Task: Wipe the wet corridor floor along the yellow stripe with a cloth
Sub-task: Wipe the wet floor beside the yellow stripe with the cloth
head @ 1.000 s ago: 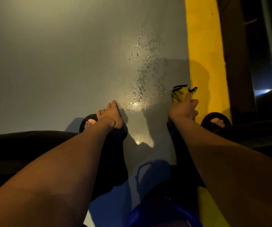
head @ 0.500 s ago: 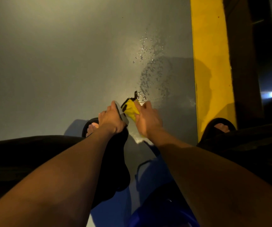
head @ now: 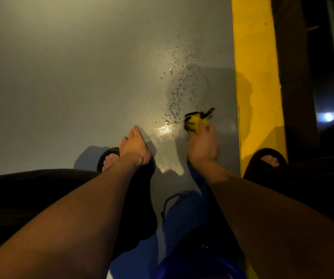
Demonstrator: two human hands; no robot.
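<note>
From the head view I look straight down at a grey floor (head: 65,81), smooth and dimly lit, with one bright glare patch between my hands. A trail of water drops (head: 177,81) runs from that glare away from me, shining against the grey. To the right of the drops a broad yellow stripe (head: 254,67) runs along the floor's edge, and beyond it I see a dark wall or rail and a small bluish light; I cannot tell more of the room.

My right hand (head: 202,146) grasps a bunched yellow cloth (head: 195,122) with black trim, pressed on the floor at the near end of the drops, just left of the stripe and not touching it. The hand is blurred. My left hand (head: 135,147) lies flat on the floor, fingers straight, holding nothing.

A black sandal (head: 109,156) shows by the left wrist, another (head: 266,158) lies on the stripe. A blue bucket (head: 200,266) sits below me.
</note>
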